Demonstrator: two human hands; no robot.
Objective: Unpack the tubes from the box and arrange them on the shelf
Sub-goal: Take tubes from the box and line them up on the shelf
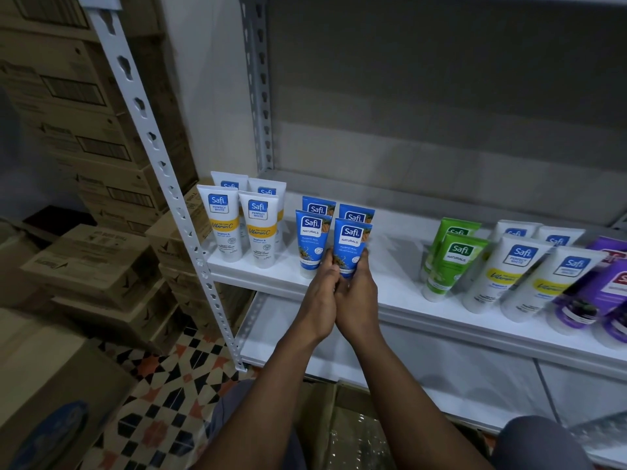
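Note:
Both my hands hold one blue Safi Naturals tube (351, 244) upright at the front edge of the white shelf (400, 300). My left hand (320, 300) grips its lower left side and my right hand (356, 300) wraps its lower right. Three more blue tubes (311, 237) stand beside and behind it. The open cardboard box (342, 432) lies below between my forearms, its contents mostly hidden.
White and yellow Vitamin C tubes (237, 225) stand at the shelf's left end. Green tubes (451, 262), white tubes (522, 276) and purple tubes (597, 293) fill the right. A perforated steel post (176, 198) rises at left, with stacked cartons (101, 164) behind it.

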